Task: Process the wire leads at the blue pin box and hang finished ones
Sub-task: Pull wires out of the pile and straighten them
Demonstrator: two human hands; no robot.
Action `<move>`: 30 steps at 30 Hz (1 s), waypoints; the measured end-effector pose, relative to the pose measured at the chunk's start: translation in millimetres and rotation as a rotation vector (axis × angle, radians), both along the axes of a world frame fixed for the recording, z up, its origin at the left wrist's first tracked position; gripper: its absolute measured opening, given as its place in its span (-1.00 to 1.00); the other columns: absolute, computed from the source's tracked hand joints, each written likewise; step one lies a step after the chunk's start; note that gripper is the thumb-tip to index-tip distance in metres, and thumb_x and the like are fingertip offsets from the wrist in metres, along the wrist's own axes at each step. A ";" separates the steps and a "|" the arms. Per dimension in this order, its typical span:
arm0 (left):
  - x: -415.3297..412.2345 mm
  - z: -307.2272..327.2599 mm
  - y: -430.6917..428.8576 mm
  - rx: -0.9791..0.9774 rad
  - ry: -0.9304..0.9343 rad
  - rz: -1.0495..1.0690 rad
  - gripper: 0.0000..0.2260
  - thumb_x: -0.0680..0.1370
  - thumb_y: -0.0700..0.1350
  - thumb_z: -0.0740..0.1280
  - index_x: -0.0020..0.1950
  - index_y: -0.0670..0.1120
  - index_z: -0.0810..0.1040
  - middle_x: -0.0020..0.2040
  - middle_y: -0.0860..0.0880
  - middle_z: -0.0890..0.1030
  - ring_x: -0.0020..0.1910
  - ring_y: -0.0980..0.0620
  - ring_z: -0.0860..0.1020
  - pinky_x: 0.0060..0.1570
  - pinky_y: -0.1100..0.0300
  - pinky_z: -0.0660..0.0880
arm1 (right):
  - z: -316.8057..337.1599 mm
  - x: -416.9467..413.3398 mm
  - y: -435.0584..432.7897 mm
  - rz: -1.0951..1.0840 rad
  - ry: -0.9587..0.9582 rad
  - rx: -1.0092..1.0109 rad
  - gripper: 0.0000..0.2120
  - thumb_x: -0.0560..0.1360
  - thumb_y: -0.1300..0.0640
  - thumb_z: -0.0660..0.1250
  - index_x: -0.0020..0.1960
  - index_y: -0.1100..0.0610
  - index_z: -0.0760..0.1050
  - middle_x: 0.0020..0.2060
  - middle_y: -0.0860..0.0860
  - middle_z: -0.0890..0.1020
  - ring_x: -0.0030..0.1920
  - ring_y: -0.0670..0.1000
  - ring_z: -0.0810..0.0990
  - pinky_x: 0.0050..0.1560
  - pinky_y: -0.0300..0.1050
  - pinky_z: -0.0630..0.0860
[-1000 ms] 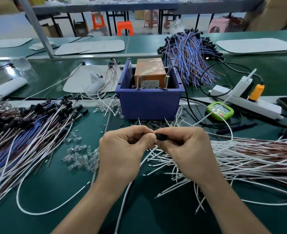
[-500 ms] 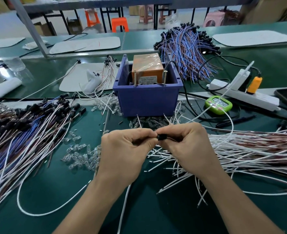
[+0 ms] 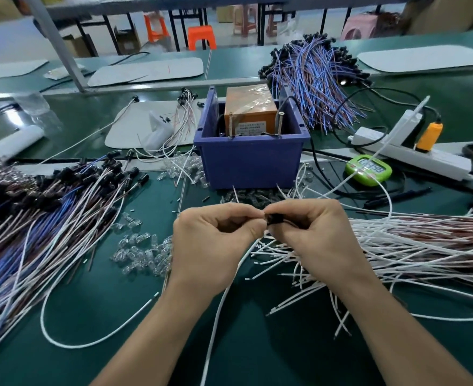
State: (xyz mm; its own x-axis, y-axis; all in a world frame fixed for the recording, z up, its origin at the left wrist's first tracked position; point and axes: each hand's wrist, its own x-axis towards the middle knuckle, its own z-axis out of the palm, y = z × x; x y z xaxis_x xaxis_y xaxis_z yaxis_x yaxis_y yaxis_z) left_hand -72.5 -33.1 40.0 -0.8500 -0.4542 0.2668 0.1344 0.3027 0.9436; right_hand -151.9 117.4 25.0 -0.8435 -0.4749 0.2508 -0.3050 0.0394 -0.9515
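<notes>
The blue pin box (image 3: pixel 250 162) stands mid-table with two upright metal pins at its front rim and an orange block inside. In front of it my left hand (image 3: pixel 216 243) and my right hand (image 3: pixel 316 238) meet fingertip to fingertip. Between them sits a small black cap (image 3: pixel 275 218) on a white wire lead (image 3: pixel 224 299) that trails down toward me. My right hand pinches the cap; my left hand's curled fingers pinch the lead beside it. A heap of white leads (image 3: pixel 396 252) lies under and right of my right hand.
Capped leads in blue, white and brown pile up at the left (image 3: pixel 35 218) and behind the box (image 3: pixel 319 79). Clear plastic caps (image 3: pixel 140 252) are scattered left of my left hand. A green timer (image 3: pixel 368 169) and a white power strip (image 3: pixel 413 154) lie at the right.
Both hands stay together at the same spot working the black cap; the view has shifted slightly, nothing was let go.
</notes>
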 end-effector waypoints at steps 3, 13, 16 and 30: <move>0.8 1.8 -3.6 0.061 0.080 0.030 -0.73 0.38 -0.33 0.61 -0.14 0.05 0.76 -0.27 0.06 0.74 -0.31 0.13 0.70 -0.25 0.36 0.57 | 4.8 -4.3 3.1 0.040 -0.158 -0.169 -0.71 0.42 0.46 0.46 -0.10 0.09 0.75 -0.24 0.06 0.75 -0.19 -0.07 0.71 -0.17 -0.30 0.55; 8.0 12.1 5.8 0.013 0.200 -0.028 -0.76 0.34 -0.17 0.62 -0.08 0.10 0.76 -0.23 0.14 0.75 -0.28 0.16 0.72 -0.21 0.38 0.59 | 12.1 -10.2 18.7 0.517 -0.496 -0.440 -0.80 0.33 0.21 0.61 -0.06 0.11 0.72 -0.21 0.03 0.71 -0.13 -0.04 0.63 0.09 -0.19 0.50; 10.8 14.1 7.4 -0.007 0.235 -0.070 -0.82 0.35 -0.09 0.61 -0.08 0.07 0.76 -0.22 0.15 0.75 -0.29 0.16 0.72 -0.22 0.39 0.59 | 11.2 -11.1 18.2 0.532 -0.541 -0.476 -0.76 0.32 0.12 0.63 -0.05 0.13 0.72 -0.20 0.04 0.71 -0.12 -0.03 0.63 0.11 -0.17 0.49; 11.6 9.8 8.0 -0.124 0.245 -0.052 -0.77 0.40 -0.22 0.61 -0.05 0.07 0.75 -0.20 0.17 0.74 -0.28 0.12 0.73 -0.21 0.33 0.61 | 12.2 -6.4 11.5 0.414 -0.444 -0.337 -0.73 0.27 0.25 0.63 -0.04 0.12 0.75 -0.18 0.09 0.73 -0.10 0.07 0.65 0.09 -0.03 0.56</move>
